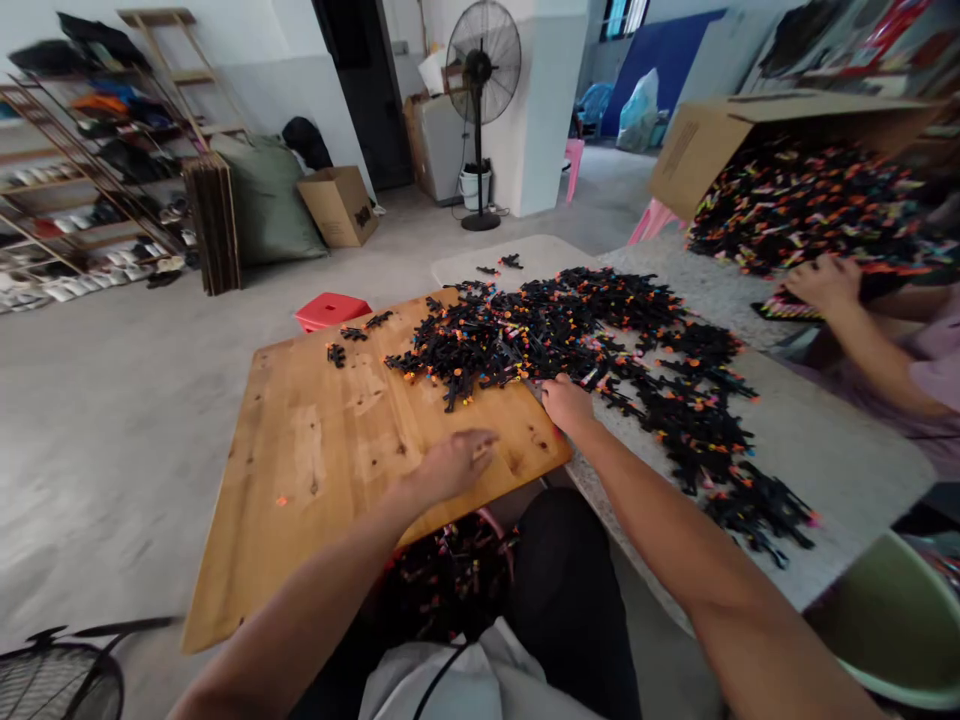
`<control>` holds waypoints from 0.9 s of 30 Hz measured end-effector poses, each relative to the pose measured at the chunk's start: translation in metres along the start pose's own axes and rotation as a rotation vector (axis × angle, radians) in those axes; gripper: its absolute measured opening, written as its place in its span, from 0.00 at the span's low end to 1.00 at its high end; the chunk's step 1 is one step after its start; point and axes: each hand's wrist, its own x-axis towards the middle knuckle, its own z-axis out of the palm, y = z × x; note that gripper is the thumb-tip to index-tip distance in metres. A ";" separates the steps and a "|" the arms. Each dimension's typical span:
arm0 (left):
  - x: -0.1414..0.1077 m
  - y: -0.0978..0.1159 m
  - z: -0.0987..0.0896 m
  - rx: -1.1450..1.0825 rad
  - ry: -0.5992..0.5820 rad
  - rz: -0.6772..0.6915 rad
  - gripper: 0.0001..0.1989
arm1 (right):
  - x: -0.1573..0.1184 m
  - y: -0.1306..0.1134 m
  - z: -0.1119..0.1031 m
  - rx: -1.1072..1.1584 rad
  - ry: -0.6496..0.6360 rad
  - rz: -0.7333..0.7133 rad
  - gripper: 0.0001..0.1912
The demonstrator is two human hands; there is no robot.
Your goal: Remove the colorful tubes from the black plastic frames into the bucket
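Toy-rifle pieces (487, 345), small and black with orange and pink bits, lie in one heap just ahead of our two hands, too many to count. From there they trail away to the right of our right hand (568, 403) and down alongside its forearm. That hand is at the heap's near edge with its fingers curled; we cannot tell whether it grips a piece. Our left hand (457, 463) is loosely spread, blurred, with nothing seen in it. Ahead and left of it we count three stray pieces, and two more beyond the heap. One orange bit (281, 501) lies well to its left.

Below our left hand is one wooden board (315, 440), knotted and bare at that end; a speckled pale tabletop (817, 440) extends right of our right hand. Beneath the board, between our knees, one pink-rimmed basin (496, 522) holds more pieces. Far right of our right hand, a co-worker's hand (825, 285) is by one tipped carton (694, 150) full of pieces. Beyond our left hand are one red stool (330, 310), one green sack (266, 200) and one standing fan (480, 68) on a grey floor (150, 400).
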 end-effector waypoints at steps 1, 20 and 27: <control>0.026 -0.002 0.002 0.053 0.076 0.008 0.18 | 0.000 0.000 0.000 -0.014 -0.002 0.002 0.17; 0.125 -0.026 0.014 -0.335 0.335 -0.229 0.10 | -0.021 0.007 0.001 0.521 0.172 0.004 0.12; 0.070 0.000 0.014 -1.470 0.443 -0.232 0.21 | -0.098 -0.056 -0.010 1.367 -0.030 -0.041 0.23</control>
